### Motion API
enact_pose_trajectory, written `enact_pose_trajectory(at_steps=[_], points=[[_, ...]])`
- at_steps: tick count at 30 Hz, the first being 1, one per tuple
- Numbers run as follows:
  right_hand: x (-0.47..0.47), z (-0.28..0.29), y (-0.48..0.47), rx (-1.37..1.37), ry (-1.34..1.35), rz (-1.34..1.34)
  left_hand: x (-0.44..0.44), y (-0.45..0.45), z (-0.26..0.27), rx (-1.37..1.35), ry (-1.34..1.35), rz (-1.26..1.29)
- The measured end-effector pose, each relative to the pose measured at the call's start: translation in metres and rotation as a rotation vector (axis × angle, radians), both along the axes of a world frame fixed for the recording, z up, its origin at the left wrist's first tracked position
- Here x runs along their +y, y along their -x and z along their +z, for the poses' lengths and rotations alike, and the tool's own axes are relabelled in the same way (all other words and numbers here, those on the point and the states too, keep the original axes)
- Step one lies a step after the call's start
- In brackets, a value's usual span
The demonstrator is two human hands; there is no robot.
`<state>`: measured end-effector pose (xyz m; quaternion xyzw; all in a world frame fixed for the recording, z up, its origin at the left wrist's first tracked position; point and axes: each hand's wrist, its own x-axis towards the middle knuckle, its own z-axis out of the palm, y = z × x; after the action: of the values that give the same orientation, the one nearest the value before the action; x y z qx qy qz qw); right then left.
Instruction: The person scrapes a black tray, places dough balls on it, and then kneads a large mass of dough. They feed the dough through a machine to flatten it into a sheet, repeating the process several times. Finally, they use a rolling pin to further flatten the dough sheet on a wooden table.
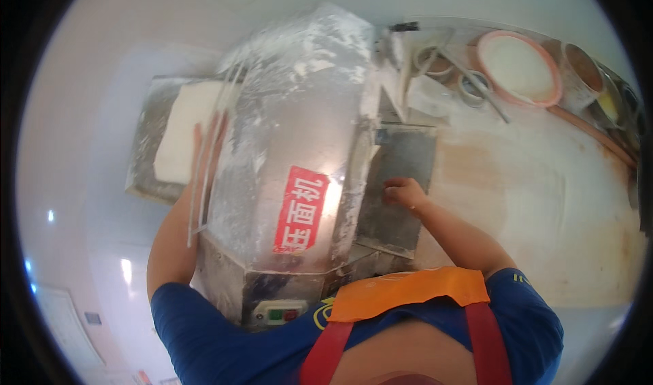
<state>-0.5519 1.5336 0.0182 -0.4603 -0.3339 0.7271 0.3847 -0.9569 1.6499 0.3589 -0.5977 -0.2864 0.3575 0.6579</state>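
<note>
A steel dough-sheeting machine [285, 130], dusted with flour, stands before me. On its left, a thick sheet of pale dough [183, 130] lies on a metal tray [140, 165]. My left hand [217, 130] reaches up behind the machine's guard rods, at the right edge of the dough; the rods partly cover it, and its grip cannot be made out. On the other side, my right hand [400, 192] hangs over a dark metal outfeed tray [403, 155], fingers curled. Whether anything is between those fingers is unclear. The rollers are hidden under the cover.
A floured worktable [515, 181] extends to the right. Along its back are a pink-rimmed basin of white flour [518, 68], a roll of tape [474, 86], a metal rod [479, 84], a bucket [584, 68] and a long wooden stick [594, 132]. Green and red switches [282, 314] sit low on the machine.
</note>
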Motion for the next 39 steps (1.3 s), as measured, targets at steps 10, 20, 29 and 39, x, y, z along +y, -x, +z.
enact_pose_trajectory(at_steps=[10,20,29,39], points=[[0.04,0.016,0.033,0.516,0.137,-0.025,-0.022,-0.075,-0.009,-0.59,0.494,0.085],[0.049,0.031,0.035,0.48,0.117,-0.085,-0.023,-0.067,-0.02,-0.59,0.549,-0.019],[0.043,-0.003,0.021,-0.371,-0.097,-0.21,-0.038,-0.066,0.033,-0.939,0.418,-0.147],[0.007,-0.017,-0.061,-0.666,-0.212,-0.22,-0.198,-0.221,0.112,-1.901,-0.25,-0.193]])
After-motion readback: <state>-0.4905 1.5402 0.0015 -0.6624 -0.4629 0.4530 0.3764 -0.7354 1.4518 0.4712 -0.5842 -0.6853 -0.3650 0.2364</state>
